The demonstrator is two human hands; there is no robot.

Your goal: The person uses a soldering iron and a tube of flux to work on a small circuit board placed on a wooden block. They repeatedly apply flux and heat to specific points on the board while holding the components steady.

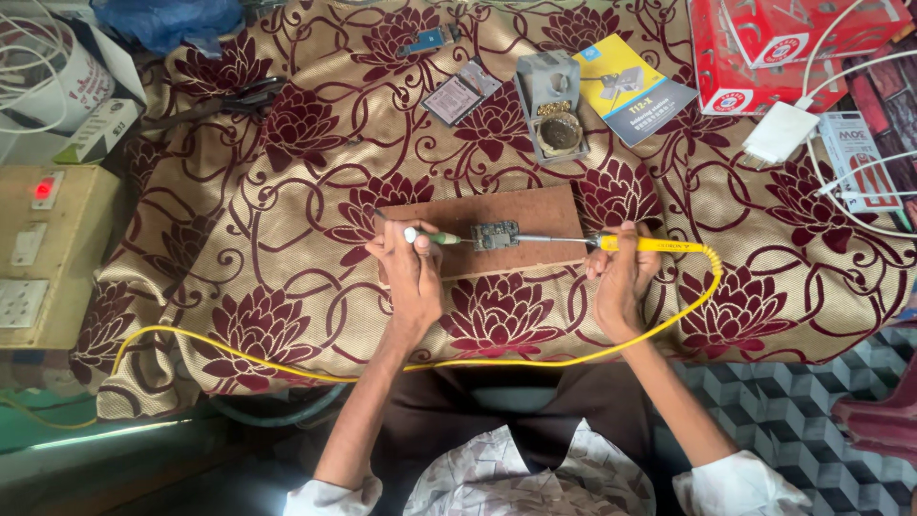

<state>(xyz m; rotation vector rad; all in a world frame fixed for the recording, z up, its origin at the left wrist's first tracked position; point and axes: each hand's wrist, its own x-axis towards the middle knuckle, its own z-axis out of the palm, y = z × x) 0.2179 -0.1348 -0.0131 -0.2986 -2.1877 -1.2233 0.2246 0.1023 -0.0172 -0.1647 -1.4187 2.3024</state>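
Observation:
My left hand (411, 270) grips a small green-handled tool (432, 236) with a white end, its tip pointing right at a small circuit board (495, 234). The board lies on a brown wooden board (535, 212) set on the patterned cloth. My right hand (623, 272) holds a yellow soldering iron (654, 246) by its handle. The iron's metal shaft reaches left to the circuit board's right edge. A yellow cable (535, 358) runs from the iron, loops under my arms and leads off to the left.
A grey soldering stand with a brass wool cleaner (552, 119) sits behind the wooden board. A yellow-blue leaflet (630, 91), a red box (764, 48), a white charger (781, 132) with cables and a switchboard (43, 253) with a red light surround the cloth.

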